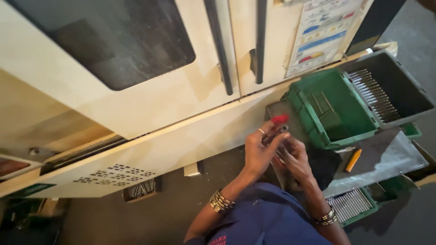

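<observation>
Both hands meet just in front of the person's chest, beside the corner of a grey desk [386, 156]. The left hand [260, 152] has its fingers [272, 131] curled closed round a bundle of thin metal rods [278, 140], with a ring on one finger and a stack of bangles at the wrist. One rod stands up out of the grip, its round end [284, 128] showing just under a red cap [279, 119] that sits at the fingertips. The right hand [297, 159] lies against the left, its fingers closed on the lower part of the same rods; how many it holds cannot be told, as the rods are small and blurred. Just beyond the hands on the desk stands a green bin [338, 106] with a few loose rods lying on its floor. Touching it on the far side is a grey bin [395, 86] with a neat row of rods along one wall. An orange-handled tool [353, 159] lies on the desk near the right hand. Below the desk edge, another green bin [354, 206] holds a packed layer of rods. A cream machine [150, 122] with dark handles and a window fills the space ahead.
</observation>
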